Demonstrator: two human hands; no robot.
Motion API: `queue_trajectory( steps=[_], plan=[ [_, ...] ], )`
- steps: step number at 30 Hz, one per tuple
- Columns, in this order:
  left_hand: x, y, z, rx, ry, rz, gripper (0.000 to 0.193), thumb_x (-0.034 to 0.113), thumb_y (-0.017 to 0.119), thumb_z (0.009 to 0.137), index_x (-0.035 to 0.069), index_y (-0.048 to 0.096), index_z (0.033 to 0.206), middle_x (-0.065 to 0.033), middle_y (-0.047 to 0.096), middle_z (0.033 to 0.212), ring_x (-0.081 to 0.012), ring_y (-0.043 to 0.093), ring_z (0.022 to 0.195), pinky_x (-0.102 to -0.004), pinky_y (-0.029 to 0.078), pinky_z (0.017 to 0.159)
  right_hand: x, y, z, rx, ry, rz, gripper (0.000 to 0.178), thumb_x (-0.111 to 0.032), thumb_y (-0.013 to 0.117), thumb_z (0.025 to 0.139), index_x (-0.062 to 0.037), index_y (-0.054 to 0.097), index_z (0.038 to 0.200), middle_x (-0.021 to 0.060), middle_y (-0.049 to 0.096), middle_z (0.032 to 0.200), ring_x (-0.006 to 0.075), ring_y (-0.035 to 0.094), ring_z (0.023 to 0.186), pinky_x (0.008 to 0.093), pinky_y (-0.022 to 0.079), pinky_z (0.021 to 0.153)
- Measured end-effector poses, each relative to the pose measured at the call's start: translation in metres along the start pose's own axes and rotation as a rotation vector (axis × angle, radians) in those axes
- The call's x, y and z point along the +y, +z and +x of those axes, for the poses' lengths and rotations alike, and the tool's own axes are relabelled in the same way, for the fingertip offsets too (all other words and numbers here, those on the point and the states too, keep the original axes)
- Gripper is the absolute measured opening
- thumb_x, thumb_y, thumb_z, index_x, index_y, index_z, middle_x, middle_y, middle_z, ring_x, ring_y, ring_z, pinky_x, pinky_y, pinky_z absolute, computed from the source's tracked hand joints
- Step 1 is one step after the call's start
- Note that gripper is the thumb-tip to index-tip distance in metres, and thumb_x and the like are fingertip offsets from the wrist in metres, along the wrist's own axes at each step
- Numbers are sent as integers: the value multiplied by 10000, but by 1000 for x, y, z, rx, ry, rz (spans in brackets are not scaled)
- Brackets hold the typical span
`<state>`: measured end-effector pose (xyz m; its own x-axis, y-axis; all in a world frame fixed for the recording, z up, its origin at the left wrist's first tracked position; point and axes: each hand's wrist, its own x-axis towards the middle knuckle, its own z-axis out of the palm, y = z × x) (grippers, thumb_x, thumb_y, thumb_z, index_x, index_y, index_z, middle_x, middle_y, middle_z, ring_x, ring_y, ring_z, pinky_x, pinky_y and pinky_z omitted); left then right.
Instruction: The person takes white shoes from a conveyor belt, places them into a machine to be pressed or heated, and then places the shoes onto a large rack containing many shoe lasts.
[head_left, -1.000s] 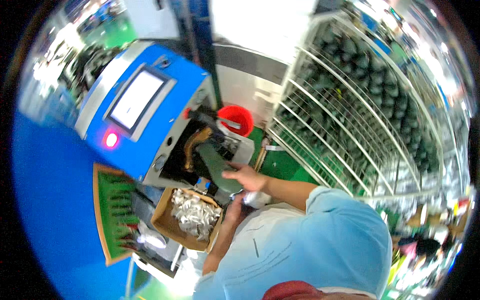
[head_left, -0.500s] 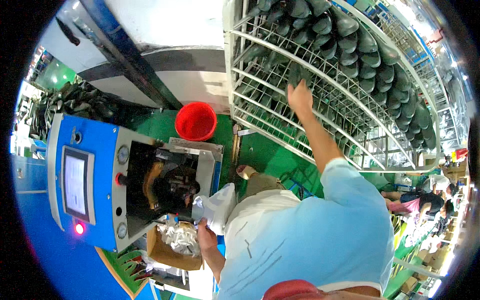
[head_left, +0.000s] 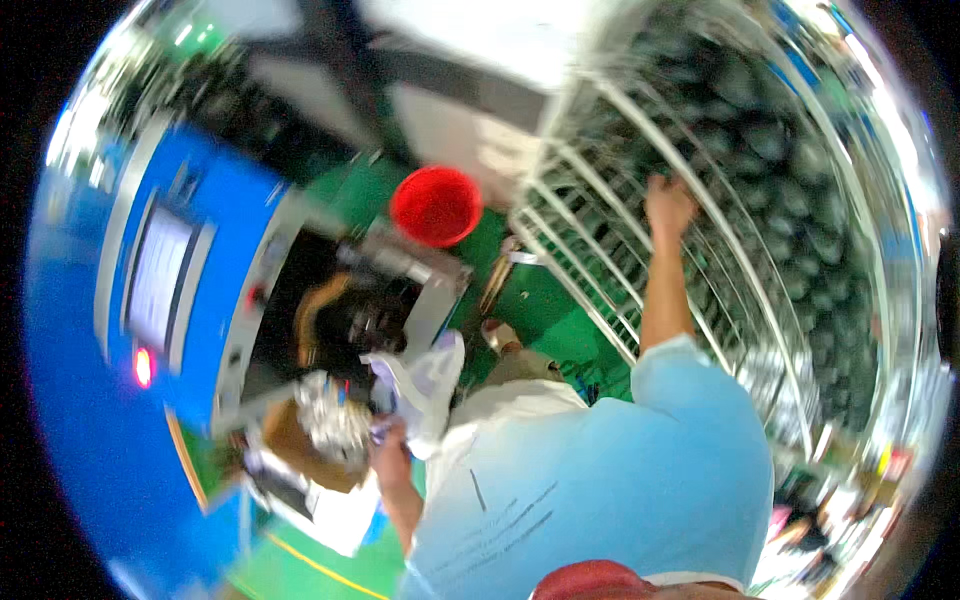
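Low and left of centre, my left hand point(head_left: 392, 447) is closed on the lower end of a white and pale lavender shoe upper point(head_left: 428, 388), which stands up beside my body in front of the blue machine. My right arm stretches forward to a white wire rack point(head_left: 597, 200). My right hand point(head_left: 670, 207) is among its bars; the fingers are smeared by motion, and whether they hold anything cannot be made out. Rows of dark shoe-shaped pieces point(head_left: 790, 190) fill the upper shelf beyond that hand.
A blue machine point(head_left: 228, 175) with a lit screen point(head_left: 160, 270) and dark opening stands at left. Behind it is a red bucket point(head_left: 437, 207) on the green floor. A cardboard box point(head_left: 290, 440) with crumpled white material sits below the machine. The rack bars bound the right side.
The whole view has turned and blurred, with the rack swinging to the right. My right hand is still at the rack; my left hand keeps the shoe upper.
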<state>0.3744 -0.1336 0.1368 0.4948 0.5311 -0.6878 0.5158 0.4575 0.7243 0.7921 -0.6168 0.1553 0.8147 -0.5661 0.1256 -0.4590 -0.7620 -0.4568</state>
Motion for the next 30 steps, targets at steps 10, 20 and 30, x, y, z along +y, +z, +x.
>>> queue_trajectory(
  steps=[10,20,30],
  plan=[
    [-51,-343,-35,396,598,-570,451,226,654,956,-4,563,1333,-105,665,1196,-223,651,1051,-371,529,928,-244,-19,-323,-469,-1056,908,244,-96,613,1014,57,705,1181,170,733,1152,235,719,1018,341,585,852],
    [-172,-375,75,1013,-69,661,313,252,774,756,32,698,966,-149,711,975,-379,677,926,-474,532,825,-420,31,-541,289,-1677,678,583,-485,475,1007,-21,626,1326,149,603,1404,293,508,1351,450,268,1134],
    [-45,-496,327,812,293,85,845,302,896,678,-36,511,1350,-272,653,1218,-401,649,1118,-440,501,953,-428,49,-550,411,-1704,726,657,-542,337,1042,4,551,1336,214,599,1346,377,540,1268,482,348,1081]
  ],
)
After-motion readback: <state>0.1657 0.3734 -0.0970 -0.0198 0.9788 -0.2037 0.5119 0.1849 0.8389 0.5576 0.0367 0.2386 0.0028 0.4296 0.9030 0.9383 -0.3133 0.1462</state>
